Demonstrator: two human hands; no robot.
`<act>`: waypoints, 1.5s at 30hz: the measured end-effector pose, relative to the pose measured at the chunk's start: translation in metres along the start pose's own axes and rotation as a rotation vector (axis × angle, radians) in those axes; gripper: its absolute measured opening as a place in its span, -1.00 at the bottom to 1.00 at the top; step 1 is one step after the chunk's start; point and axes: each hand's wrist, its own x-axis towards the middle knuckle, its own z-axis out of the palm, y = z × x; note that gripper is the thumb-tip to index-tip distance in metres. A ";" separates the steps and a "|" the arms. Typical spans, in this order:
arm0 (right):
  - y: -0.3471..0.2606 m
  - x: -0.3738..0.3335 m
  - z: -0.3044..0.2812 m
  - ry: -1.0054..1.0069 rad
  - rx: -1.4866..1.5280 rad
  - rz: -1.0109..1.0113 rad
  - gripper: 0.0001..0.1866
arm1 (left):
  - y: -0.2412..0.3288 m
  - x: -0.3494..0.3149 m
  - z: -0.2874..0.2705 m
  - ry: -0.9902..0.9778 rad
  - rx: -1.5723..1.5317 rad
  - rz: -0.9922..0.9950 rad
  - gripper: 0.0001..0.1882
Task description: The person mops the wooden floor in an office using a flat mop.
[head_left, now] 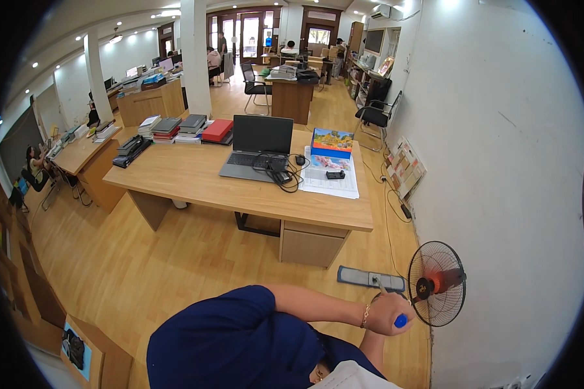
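My left hand (pixel 390 314), with a bracelet at the wrist, is closed around the upper end of a mop handle. The handle's blue round cap (pixel 401 321) pokes out of the fist. Lower down, the flat mop head (pixel 354 276), grey with a blue edge, lies on the wooden floor between the desk and a fan. My right forearm (pixel 372 349) rises behind the left hand; the right hand's fingers are hidden there, so I cannot tell what they do.
A black fan (pixel 437 283) stands by the white wall (pixel 499 162), right of the mop head. In front is a wooden desk (pixel 194 175) with a laptop (pixel 261 144), cables, papers and folders. Cords (pixel 389 227) run along the wall. Other people sit farther back.
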 end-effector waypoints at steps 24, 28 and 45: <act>0.107 -0.063 0.137 -1.037 -1.985 -0.046 -0.59 | 0.126 -0.070 -0.291 -0.488 -0.459 0.034 -0.66; 0.166 -0.053 0.143 -1.601 -1.676 -0.560 -0.62 | 0.141 -0.093 -0.344 -0.638 -0.627 0.105 -0.64; 0.231 -0.073 0.107 -0.936 -1.777 -0.433 -0.83 | 0.032 -0.126 -0.386 -0.833 -1.051 0.457 -0.68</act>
